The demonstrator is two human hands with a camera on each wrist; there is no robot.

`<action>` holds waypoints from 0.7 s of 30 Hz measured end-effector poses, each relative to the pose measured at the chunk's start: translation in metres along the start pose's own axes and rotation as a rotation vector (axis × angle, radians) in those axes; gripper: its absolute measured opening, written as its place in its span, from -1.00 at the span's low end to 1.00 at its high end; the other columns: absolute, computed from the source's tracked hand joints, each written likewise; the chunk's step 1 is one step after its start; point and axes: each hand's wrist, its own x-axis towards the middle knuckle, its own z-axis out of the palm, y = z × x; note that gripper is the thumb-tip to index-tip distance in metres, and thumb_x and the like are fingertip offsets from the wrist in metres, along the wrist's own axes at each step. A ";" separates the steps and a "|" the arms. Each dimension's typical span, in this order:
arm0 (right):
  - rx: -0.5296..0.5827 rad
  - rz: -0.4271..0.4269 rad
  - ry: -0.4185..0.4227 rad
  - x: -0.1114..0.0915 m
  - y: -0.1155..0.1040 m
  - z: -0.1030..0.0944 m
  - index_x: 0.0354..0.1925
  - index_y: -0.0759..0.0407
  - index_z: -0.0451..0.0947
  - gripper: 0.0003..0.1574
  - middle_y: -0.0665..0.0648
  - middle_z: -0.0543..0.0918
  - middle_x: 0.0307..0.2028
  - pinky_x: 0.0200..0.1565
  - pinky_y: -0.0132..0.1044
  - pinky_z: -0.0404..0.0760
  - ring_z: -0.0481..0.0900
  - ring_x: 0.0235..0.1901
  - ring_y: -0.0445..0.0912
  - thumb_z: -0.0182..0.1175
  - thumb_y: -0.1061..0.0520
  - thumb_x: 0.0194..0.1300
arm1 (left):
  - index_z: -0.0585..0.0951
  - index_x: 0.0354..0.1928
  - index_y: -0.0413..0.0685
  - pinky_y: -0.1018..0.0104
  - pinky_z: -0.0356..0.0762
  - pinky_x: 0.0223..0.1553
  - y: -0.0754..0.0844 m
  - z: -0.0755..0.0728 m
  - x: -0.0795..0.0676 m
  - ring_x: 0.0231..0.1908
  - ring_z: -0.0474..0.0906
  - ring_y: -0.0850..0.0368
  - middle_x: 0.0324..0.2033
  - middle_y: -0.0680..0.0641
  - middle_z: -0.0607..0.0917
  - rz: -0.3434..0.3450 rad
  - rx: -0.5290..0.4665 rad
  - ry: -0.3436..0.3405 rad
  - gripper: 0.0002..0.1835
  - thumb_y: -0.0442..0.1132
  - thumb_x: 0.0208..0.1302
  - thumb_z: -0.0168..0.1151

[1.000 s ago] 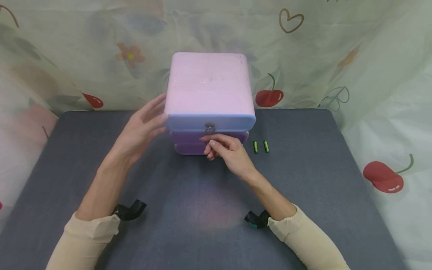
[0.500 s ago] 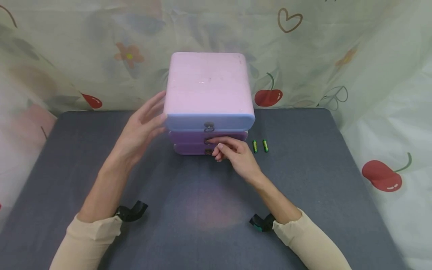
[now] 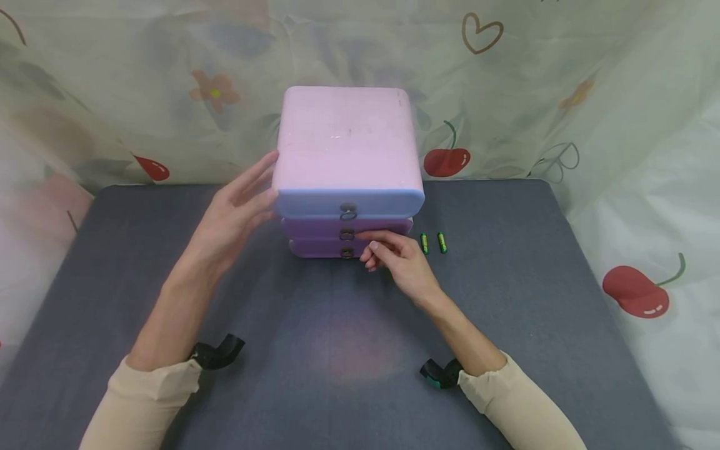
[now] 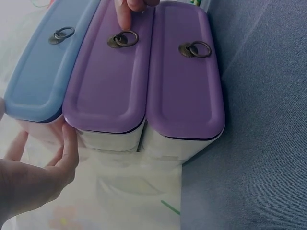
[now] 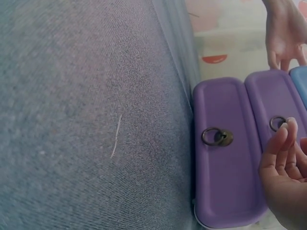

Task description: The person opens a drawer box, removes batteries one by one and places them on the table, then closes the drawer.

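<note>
A small drawer box with a pink top [image 3: 349, 137] stands at the table's back middle. Its front has a blue drawer [image 3: 315, 204] above two purple drawers [image 4: 115, 86], each with a bronze ring pull [image 4: 129, 38]. All three drawer fronts sit flush in the left wrist view. My left hand [image 3: 233, 209] rests with spread fingers against the box's left side. My right hand [image 3: 402, 262] is at the middle purple drawer, its index fingertip [image 4: 123, 19] right beside that drawer's ring. The other fingers of this hand are loosely bent and hold nothing.
Two small green batteries [image 3: 433, 242] lie on the dark grey table [image 3: 337, 387], to the right of the box. Behind the box hangs a printed curtain [image 3: 349, 44] with cherries and flowers, which also runs along both sides.
My right hand has slid a little to the right across the purple fronts, uncovering the ring pulls of the middle and bottom drawers. My left hand has stayed at the box's side.
</note>
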 end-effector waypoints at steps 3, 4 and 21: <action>-0.010 0.004 -0.003 0.000 0.001 -0.001 0.13 0.33 0.58 -0.65 0.27 0.64 -0.30 -0.20 -0.25 0.66 0.62 -0.35 -0.05 0.03 0.20 0.54 | 0.35 0.46 0.24 0.23 0.40 0.20 0.001 0.001 0.000 0.42 0.19 0.08 0.47 0.00 0.25 -0.001 0.028 -0.003 -0.38 -0.22 0.41 0.24; -0.014 0.006 -0.003 0.000 0.002 -0.001 0.13 0.33 0.58 -0.65 0.27 0.64 -0.30 -0.20 -0.25 0.66 0.62 -0.35 -0.05 0.02 0.20 0.54 | 0.35 0.46 0.25 0.21 0.38 0.22 0.001 0.001 -0.001 0.43 0.18 0.09 0.47 0.01 0.25 -0.002 0.037 -0.003 -0.38 -0.22 0.40 0.24; -0.048 0.037 0.007 0.003 0.006 0.005 0.12 0.33 0.58 -0.67 0.25 0.66 -0.32 -0.22 -0.25 0.68 0.63 -0.37 -0.09 0.04 0.23 0.53 | 0.34 0.47 0.24 0.24 0.39 0.21 0.002 0.002 -0.001 0.43 0.15 0.09 0.48 0.00 0.22 -0.001 0.045 -0.008 -0.39 -0.20 0.42 0.22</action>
